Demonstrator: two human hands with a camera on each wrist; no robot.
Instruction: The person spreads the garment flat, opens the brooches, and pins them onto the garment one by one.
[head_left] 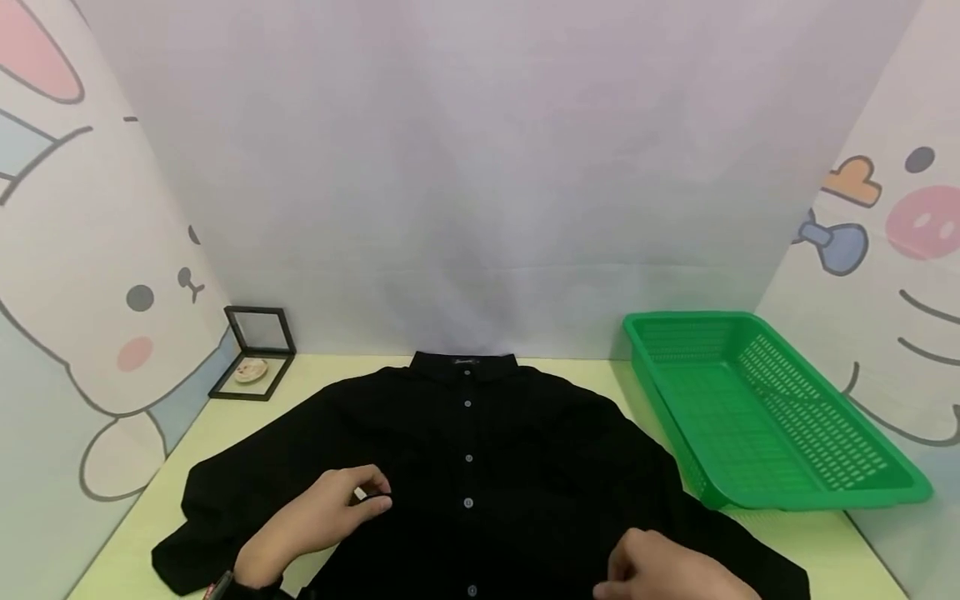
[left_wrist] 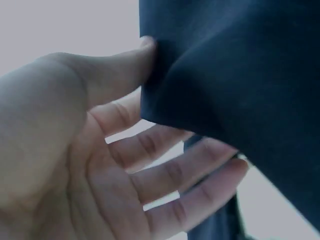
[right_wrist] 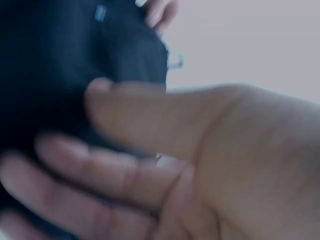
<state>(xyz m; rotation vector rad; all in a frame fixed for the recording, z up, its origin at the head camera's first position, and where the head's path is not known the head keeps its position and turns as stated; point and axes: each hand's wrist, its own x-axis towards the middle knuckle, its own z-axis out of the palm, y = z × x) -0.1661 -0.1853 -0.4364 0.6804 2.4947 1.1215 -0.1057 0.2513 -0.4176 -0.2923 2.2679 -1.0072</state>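
A black button-up shirt (head_left: 420,433) lies front side up, its collar toward the back wall and its sleeves spread to both sides. On the left part of the shirt, my left hand (head_left: 326,504) pinches an edge of the cloth. The left wrist view shows the thumb (left_wrist: 122,67) on the near face of the fabric and the other fingers behind it. Over the right side of the shirt is my right hand (head_left: 667,567), blurred in the right wrist view. Its thumb (right_wrist: 145,110) stands apart from loosely bent fingers, with no cloth visibly held.
A green plastic basket (head_left: 667,408) stands at the right, beside the right sleeve. At the back left, a small black frame (head_left: 281,379) stands unfolded with a round pale item (head_left: 251,370) in it. Printed cloth walls enclose the pale yellow table (head_left: 330,367).
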